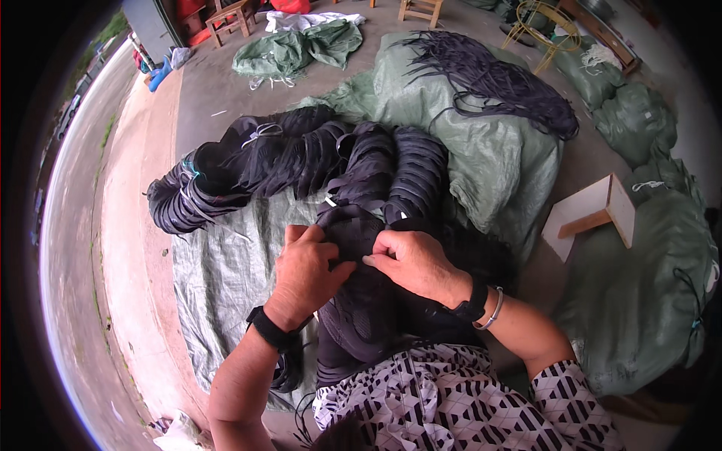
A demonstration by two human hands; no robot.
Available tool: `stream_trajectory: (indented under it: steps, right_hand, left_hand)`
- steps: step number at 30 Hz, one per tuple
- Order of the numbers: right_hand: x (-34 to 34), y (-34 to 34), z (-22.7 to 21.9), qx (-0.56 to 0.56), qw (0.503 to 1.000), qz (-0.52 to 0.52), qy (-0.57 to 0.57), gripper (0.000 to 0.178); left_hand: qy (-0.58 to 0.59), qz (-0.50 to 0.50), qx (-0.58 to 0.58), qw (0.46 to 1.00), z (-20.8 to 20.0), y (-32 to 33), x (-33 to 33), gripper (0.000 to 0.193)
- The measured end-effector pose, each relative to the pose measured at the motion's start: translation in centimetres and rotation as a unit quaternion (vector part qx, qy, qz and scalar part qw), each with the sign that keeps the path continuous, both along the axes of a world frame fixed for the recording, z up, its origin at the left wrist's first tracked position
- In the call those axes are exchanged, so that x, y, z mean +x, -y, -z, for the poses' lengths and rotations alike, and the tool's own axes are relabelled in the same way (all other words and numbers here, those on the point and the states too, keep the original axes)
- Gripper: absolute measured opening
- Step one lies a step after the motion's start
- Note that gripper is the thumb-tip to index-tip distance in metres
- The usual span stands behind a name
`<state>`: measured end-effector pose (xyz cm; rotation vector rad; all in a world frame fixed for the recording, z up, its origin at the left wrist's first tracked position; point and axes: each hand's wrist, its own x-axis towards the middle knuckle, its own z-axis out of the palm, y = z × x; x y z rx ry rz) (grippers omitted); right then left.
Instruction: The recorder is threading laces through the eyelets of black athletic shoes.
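Observation:
Above my lap, my left hand (307, 267) is closed with thumb and curled fingers on a black shoe upper (347, 229). My right hand (415, 261) pinches the same dark upper at its right side, thumb and forefinger together. Both hands are close, with a short stretch of fabric between them. Black mesh fabric (357, 323) lies over my lap below the hands; dark folds blend, so its edges are hard to tell. Just beyond, stacked bundles of black uppers (365, 161) rest nested in rows, and a long tied bundle (199, 195) reaches to the left.
A grey-green woven sheet (226, 286) spreads under the bundles. Black strips (489, 83) lie heaped on a green sack (481, 161) ahead. At right are a small wooden stand (594, 214) and full green sacks (635, 301). A yellow chair frame (545, 30) stands far right.

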<state>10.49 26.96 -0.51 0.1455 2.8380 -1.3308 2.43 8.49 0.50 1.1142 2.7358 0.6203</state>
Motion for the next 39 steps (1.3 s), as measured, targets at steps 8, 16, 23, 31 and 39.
stream_trajectory:
  steps: [8, 16, 23, 31, 39]
  right_hand:
    - [1.8, -2.9, -0.4, -0.313, 0.913, -0.052, 0.257, 0.022]
    - [8.0, -8.3, 2.6, -0.386, 0.894, 0.16, 0.164, 0.031]
    - [9.4, -12.1, 6.1, -0.379, 0.875, 0.28, 0.107, 0.032]
    - [3.4, -4.6, 1.9, -0.209, 0.964, 0.103, -0.132, 0.037]
    - [5.2, -1.5, 3.4, -0.051, 0.994, -0.015, -0.096, 0.004]
  left_hand:
    - [0.029, 0.02, 0.022, 0.999, -1.3, 0.3, 0.6, 0.016]
    - [0.1, 0.068, 0.181, 0.976, -0.9, 2.1, 0.0, 0.01]
    - [0.055, -0.074, 0.285, 0.954, -0.2, 2.8, 4.0, 0.006]
    - [0.301, -0.217, 0.393, 0.842, 3.9, 5.0, 4.6, 0.019]
    - [0.184, -0.211, 0.442, 0.852, 2.9, 3.8, 4.6, 0.034]
